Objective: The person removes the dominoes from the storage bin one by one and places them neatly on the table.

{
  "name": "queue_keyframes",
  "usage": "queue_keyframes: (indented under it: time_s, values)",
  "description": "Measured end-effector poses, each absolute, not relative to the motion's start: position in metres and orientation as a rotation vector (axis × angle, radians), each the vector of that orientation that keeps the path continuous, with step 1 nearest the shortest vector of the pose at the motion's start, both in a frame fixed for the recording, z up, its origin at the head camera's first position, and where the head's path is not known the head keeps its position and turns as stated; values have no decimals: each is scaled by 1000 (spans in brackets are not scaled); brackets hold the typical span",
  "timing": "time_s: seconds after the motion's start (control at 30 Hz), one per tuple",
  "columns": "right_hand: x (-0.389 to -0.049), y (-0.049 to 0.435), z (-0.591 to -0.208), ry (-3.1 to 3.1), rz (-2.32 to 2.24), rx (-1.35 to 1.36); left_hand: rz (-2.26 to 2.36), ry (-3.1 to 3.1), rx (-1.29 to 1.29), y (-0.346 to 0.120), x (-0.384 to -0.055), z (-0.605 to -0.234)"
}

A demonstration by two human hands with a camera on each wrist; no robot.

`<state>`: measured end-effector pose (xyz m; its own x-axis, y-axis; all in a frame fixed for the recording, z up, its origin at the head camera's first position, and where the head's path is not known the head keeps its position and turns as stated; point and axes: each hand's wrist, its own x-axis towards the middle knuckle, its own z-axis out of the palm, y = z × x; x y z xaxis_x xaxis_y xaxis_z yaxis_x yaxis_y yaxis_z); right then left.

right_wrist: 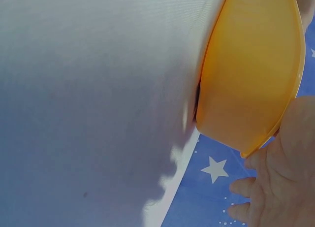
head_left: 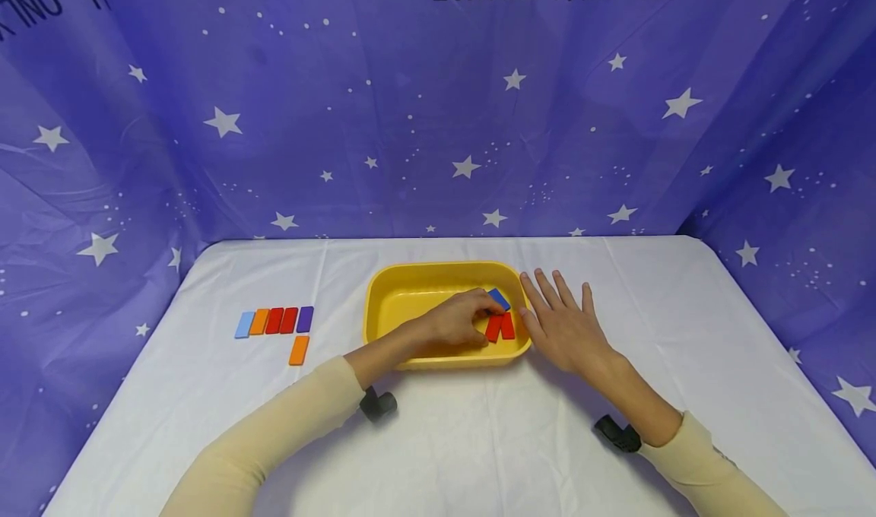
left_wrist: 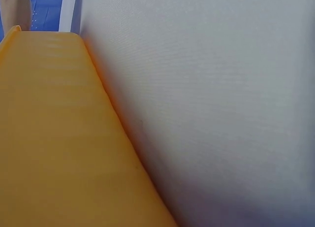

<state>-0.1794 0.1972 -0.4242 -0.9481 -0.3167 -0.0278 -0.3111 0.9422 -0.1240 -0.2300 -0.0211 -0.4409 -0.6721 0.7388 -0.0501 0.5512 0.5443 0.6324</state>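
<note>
My left hand (head_left: 455, 321) reaches into a yellow plastic tub (head_left: 383, 289), fingers bent and thumb apart. Its fingertips are at the tub's right end, right by a red tile (head_left: 493, 328) and a blue tile (head_left: 499, 299); whether they pinch a tile I cannot tell. A second red tile (head_left: 508, 326) lies beside the first. My right hand (head_left: 564, 331) has its fingers spread and straight, against the tub's right rim. In the right wrist view the palm (right_wrist: 295, 168) is next to the tub wall (right_wrist: 251, 64). The left wrist view shows mostly the tub's outer side (left_wrist: 74, 128).
Left of the tub, a row of tiles lies on the white tablecloth (head_left: 479, 441): light blue (head_left: 244, 325), orange (head_left: 259, 321), two red (head_left: 281, 321) and purple (head_left: 305, 319). Another orange tile (head_left: 298, 350) is below the purple one. A starry purple-blue curtain (head_left: 411, 122) surrounds the table.
</note>
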Motion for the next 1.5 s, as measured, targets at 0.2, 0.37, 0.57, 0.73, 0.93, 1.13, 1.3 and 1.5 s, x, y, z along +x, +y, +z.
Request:
queue_keyframes:
  time_s: [0.2, 0.37, 0.57, 0.73, 0.93, 1.13, 1.3, 1.5]
  values:
    - [-180, 197, -424, 3053, -170, -497, 834, 2481, 1074, -21, -230, -440]
    - [-180, 197, -425, 3056, -156, -499, 835, 2473, 1074, -21, -230, -440]
    - [-180, 197, -425, 3058, -161, -496, 850, 2468, 1067, -21, -229, -439]
    - [-180, 198, -426, 3051, -175, -490, 911, 2462, 1060, -24, -229, -436]
    - [-180, 199, -426, 3049, -174, -491, 990, 2446, 1034, -29, -227, -435]
    - [-181, 197, -426, 3051, -172, -490, 1058, 2413, 964, -36, -223, -430]
    - [-181, 197, -426, 3052, -159, -485, 1161, 2373, 882, -46, -219, -424]
    - [-180, 197, -425, 3046, -190, -473, 1263, 2356, 840, -61, -217, -417]
